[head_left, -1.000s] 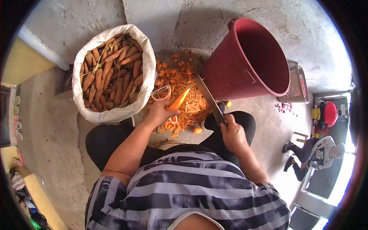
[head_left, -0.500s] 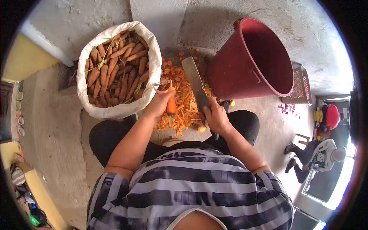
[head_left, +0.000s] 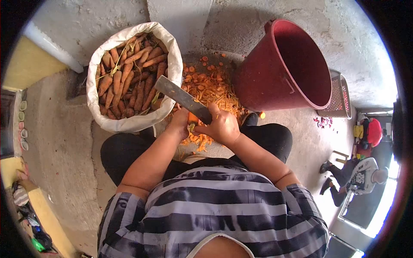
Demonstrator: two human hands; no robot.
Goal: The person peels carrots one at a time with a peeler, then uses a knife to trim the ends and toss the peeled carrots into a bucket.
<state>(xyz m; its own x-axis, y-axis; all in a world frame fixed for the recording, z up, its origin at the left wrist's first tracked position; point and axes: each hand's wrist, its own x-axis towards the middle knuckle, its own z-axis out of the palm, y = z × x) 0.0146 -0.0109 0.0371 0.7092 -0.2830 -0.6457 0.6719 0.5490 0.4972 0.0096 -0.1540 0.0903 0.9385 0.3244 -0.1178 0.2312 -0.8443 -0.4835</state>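
So the right hand [head_left: 221, 127] is closed tight around the handle of a big cleaver [head_left: 183, 98], with the blade slanting up and left over the rim of the white sack of carrots [head_left: 129, 73]. The left hand [head_left: 180, 123] is wrapped around a peeled carrot [head_left: 192, 118], pretty much touching the right hand, just above the knees. Behind them a pile of orange peelings [head_left: 211, 86] sits on the concrete floor [head_left: 64, 142] next to a tilted dark red bucket [head_left: 284, 64], and another person [head_left: 361, 172] sits well off to the right.
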